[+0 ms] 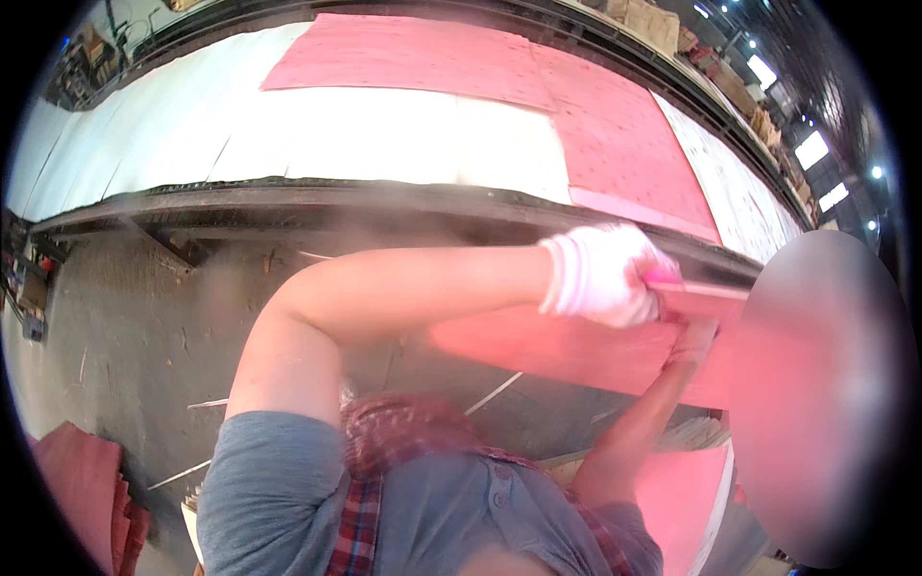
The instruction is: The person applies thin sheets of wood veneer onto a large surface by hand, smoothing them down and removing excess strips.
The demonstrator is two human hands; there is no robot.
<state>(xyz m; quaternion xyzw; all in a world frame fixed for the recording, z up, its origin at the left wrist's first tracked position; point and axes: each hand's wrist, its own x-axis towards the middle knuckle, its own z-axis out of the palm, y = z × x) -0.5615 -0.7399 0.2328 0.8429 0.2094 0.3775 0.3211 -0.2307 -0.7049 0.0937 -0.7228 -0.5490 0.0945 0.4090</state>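
Pink veneer sheet point(567, 350), held at chest height before the desk point(288, 206). Left hand point(605, 274), gloved, fingers pinching its upper edge; right hand point(693, 341) under it, finger state indiscernible. Desk carried white and pink sheets point(432, 58). Concrete floor point(115, 326) below; bright windows at right.

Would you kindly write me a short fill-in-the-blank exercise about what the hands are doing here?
1. The left hand wears a ___ glove.
2. Its grip closes on the edge of a thin ___ sheet.
3. The person's shirt is ___ with a red plaid collar.
Missing words: white; pink; grey.
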